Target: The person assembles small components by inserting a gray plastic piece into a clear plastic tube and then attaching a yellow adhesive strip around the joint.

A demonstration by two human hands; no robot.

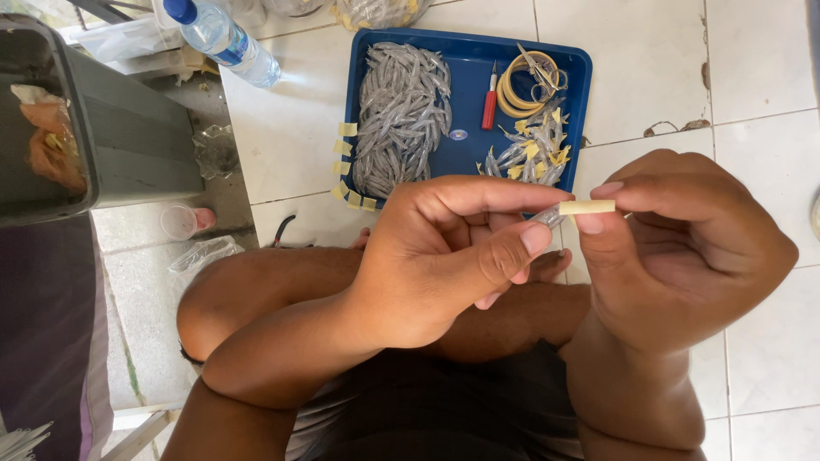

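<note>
In the middle of the frame we see the left hand (pixel 444 256) and the right hand (pixel 683 248) brought together above the person's bent knees, over a white tiled floor (pixel 760 51). The right hand's thumb and forefinger are pinched shut on a short strip of pale yellow masking tape (pixel 587 207), held level just right of centre. The left hand's fingers (pixel 478 195) are curled closed around a small clear plastic piece (pixel 549 217), of which only the tip shows, touching the left end of the tape. Beyond the hands, at upper centre, lies a blue rectangular plastic tray (pixel 465 158) on the floor. Its left half holds a heap of small clear plastic pieces (pixel 401 115); its lower right holds a smaller pile of the same pieces wrapped with yellow tape (pixel 534 149). Short tape strips (pixel 346 145) hang along the tray's left edge. In the tray's upper right sit a roll of yellowish tape (pixel 521 85), a pair of small scissors (pixel 540 72) and a red-handled tool (pixel 489 107). At upper left we see a clear plastic water bottle with a blue cap (pixel 222 38) and a grey bin (pixel 111 137).
</note>
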